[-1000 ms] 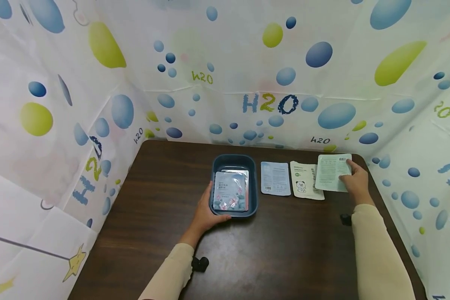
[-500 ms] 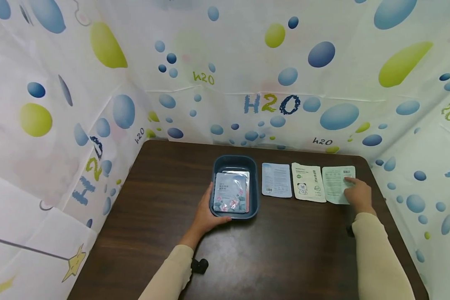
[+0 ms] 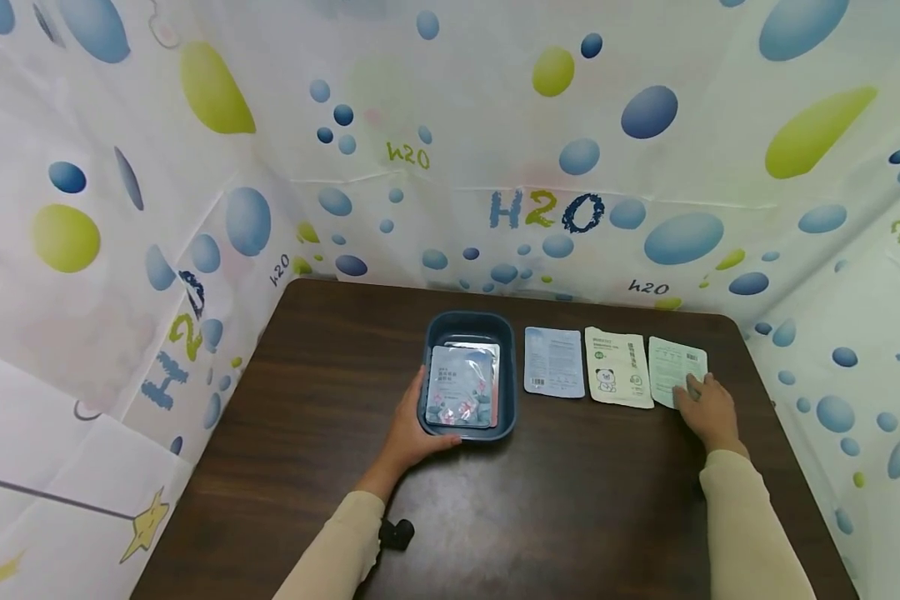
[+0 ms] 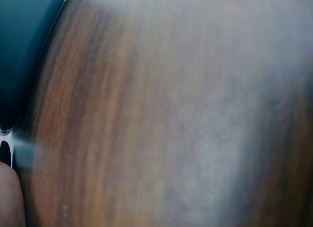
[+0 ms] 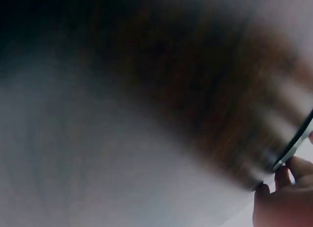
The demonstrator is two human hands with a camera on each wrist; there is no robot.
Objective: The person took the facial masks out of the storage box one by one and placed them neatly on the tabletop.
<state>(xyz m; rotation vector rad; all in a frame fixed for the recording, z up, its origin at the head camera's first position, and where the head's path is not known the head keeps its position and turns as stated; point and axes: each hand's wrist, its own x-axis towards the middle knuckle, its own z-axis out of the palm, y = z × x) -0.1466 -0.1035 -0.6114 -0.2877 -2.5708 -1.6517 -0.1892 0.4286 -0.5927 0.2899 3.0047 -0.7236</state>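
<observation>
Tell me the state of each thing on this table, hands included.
Tray: upright, uncovered, loaded
Packets in tray: overlapping
Blue packet beside tray: lying flat
Cream packet: flat, bear picture up
Green packet: text side up, partly hidden
Left hand: holding tray
Right hand: touching green packet

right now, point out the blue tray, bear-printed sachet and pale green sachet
Blue tray (image 3: 470, 328), head view: bare inside, far end.
Bear-printed sachet (image 3: 619, 367), head view: middle of printed face.
Pale green sachet (image 3: 671, 366), head view: uncovered part of printed face.
</observation>
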